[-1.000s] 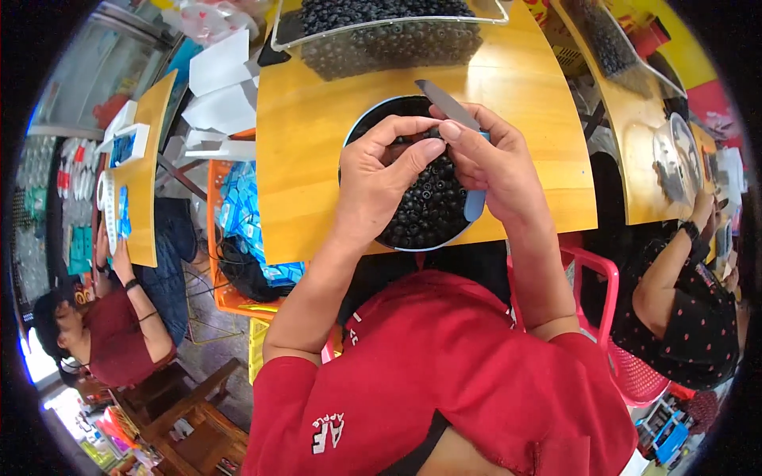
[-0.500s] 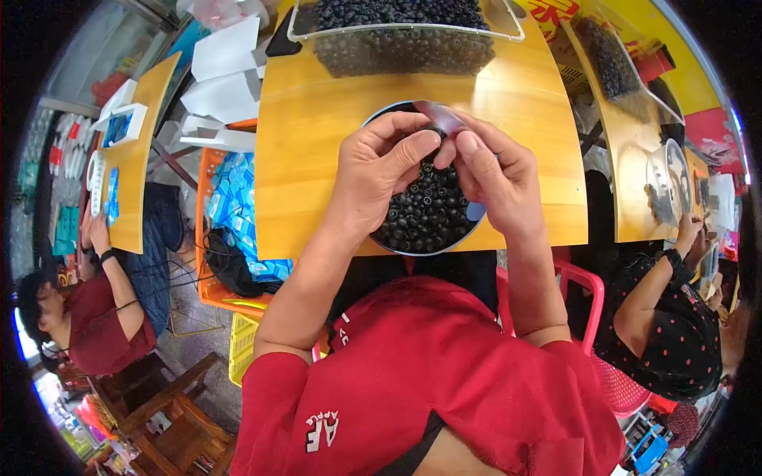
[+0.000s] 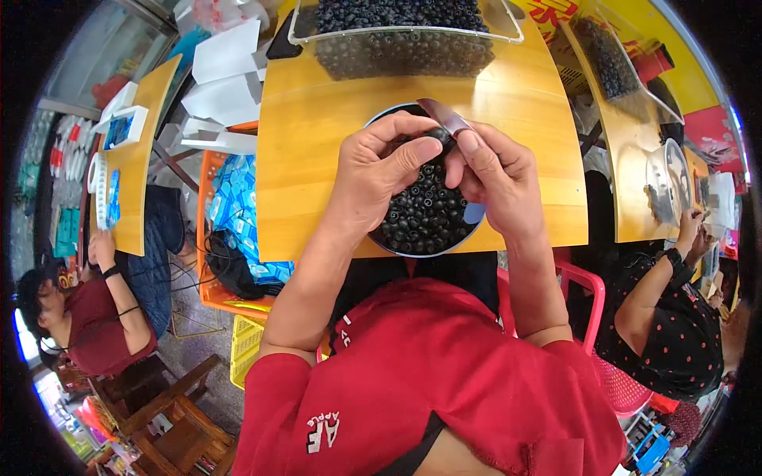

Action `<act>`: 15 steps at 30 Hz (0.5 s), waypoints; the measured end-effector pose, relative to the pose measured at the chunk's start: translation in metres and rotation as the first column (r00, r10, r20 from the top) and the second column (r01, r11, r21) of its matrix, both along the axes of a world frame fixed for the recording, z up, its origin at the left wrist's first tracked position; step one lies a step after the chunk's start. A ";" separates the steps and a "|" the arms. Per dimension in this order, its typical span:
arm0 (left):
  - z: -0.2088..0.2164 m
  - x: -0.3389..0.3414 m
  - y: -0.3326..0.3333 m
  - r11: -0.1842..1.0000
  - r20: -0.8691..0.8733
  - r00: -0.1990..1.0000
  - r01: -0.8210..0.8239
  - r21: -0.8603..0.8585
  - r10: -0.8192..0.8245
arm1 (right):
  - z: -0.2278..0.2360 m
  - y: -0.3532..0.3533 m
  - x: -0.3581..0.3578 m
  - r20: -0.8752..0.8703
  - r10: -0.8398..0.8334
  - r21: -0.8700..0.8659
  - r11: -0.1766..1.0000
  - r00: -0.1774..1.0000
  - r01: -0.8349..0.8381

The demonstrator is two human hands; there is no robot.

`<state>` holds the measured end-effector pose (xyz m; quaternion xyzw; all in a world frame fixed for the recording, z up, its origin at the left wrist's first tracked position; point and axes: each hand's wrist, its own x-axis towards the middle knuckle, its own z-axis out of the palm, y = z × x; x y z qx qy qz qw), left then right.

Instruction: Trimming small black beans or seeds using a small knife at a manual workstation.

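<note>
My left hand [image 3: 381,163] pinches a small dark round piece [image 3: 442,138] between thumb and bent fingers. My right hand [image 3: 500,168] is closed round a small knife [image 3: 443,116], its thumb against the base of the blade. The blade points up and left beside the piece; the handle is hidden in the fingers. Both hands hover over a bowl [image 3: 422,255] with a pale blue rim, at the table's near edge. Many black round pieces [image 3: 425,214] with ring-like ends fill it, partly covered by my hands.
A clear plastic bin [image 3: 405,59] of similar dark pieces stands at the far side of the wooden table [image 3: 309,159]. On the left, an orange crate [image 3: 208,262] holds blue-and-white packets [image 3: 234,206]. People sit at tables left and right. A pink chair [image 3: 583,293] is at my right.
The knife blade has turned to a steeper slant and shows more clearly; the dark piece is more exposed. On the left, another person's hands have drawn back toward their table's edge.
</note>
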<state>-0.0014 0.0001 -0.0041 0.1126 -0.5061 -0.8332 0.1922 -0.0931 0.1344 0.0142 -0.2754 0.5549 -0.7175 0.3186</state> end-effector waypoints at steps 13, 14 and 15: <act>-0.006 -0.005 0.008 0.980 -0.038 0.996 -0.066 0.189 0.074 | -0.004 -0.004 0.004 -0.027 -0.016 0.031 0.999 1.000 0.017; -0.007 -0.004 0.007 0.977 -0.044 0.995 -0.074 0.199 0.084 | -0.007 -0.007 0.003 0.018 -0.027 0.018 0.999 0.999 0.027; -0.008 -0.004 0.006 0.978 -0.043 0.996 -0.073 0.198 0.083 | -0.008 -0.009 0.003 0.062 -0.039 0.004 0.999 0.997 0.038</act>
